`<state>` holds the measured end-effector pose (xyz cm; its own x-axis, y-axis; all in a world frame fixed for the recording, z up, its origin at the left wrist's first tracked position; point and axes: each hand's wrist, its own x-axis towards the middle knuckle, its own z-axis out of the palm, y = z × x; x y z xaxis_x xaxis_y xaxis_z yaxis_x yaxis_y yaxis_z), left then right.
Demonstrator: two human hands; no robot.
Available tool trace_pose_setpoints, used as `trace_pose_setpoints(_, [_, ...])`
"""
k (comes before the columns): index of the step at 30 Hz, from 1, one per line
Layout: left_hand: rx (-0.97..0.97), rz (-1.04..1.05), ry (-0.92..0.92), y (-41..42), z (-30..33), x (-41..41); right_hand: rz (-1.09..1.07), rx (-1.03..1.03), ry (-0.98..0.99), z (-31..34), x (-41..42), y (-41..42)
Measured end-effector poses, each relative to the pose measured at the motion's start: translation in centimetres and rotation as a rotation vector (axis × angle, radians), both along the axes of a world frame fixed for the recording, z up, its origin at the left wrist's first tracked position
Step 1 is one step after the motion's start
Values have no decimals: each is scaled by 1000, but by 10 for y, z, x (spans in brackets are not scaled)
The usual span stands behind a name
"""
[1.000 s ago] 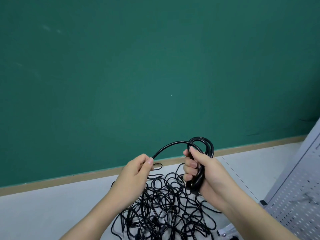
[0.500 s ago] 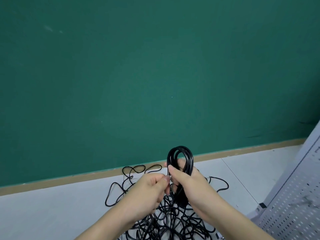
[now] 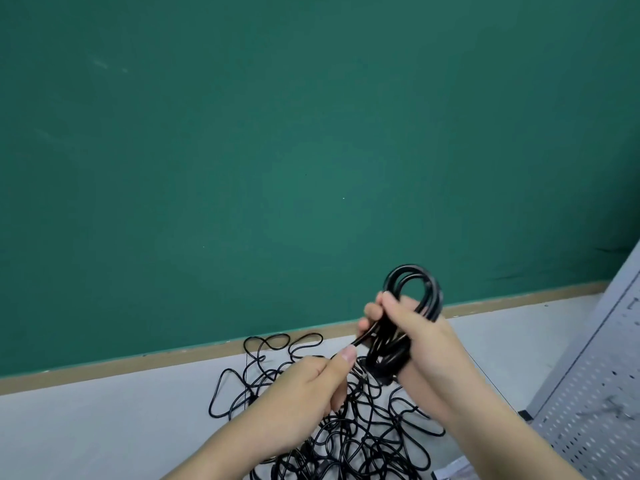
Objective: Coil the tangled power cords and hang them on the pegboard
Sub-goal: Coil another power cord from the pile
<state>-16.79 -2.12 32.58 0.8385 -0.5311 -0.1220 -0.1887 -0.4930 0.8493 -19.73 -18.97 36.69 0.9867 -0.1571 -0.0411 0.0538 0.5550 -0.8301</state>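
I'm gripping the coiled black rubber power cord [image 3: 414, 306] in my right hand [image 3: 415, 327], left hand [image 3: 311, 386] fingers pinching its loose tail over the tangled black cord pile [image 3: 346, 427] on the white counter [image 3: 104, 427]. If it's snagging below, tugging probably pulls loops out.

We see glossy black rubbery cords [image 3: 349, 441] heaped on a smooth, matt pale tabletop [image 3: 104, 427]. Behind it, the wall [image 3: 277, 133] looks matt green; right of it, a perforated grey metal pegboard [image 3: 595, 393].
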Motion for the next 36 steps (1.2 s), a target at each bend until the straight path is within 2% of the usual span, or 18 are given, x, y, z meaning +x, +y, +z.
trace_pose_setpoints(3, [93,-79,-156,5,-5,1,-90,160,-31,12,1,-27])
trace_pose_setpoints(8, [86,-118,-178,9,-9,4,-159,301,49,3,8,-46])
trace_pose_setpoints(12, [75,-171,-216,14,-3,5,-189,250,83,-4,11,-46])
trace_pose_setpoints(16, [51,-232,-287,13,8,-4,-180,48,54,-9,12,-47])
trace_pose_setpoints(21, [-83,-173,-438,9,14,-8,-107,-371,58,-26,11,-41])
trace_pose_setpoints(25, [-154,-102,-460,9,14,-2,32,-610,82,-31,5,-29])
trace_pose_setpoints(28, [-168,-86,-441,10,12,1,197,-822,20,-24,-3,-20])
trace_pose_setpoints(32, [-247,-63,-288,8,7,4,526,-898,-130,-16,-12,-5])
trace_pose_setpoints(36, [-190,56,-273,6,4,6,561,-979,-100,-22,-10,2])
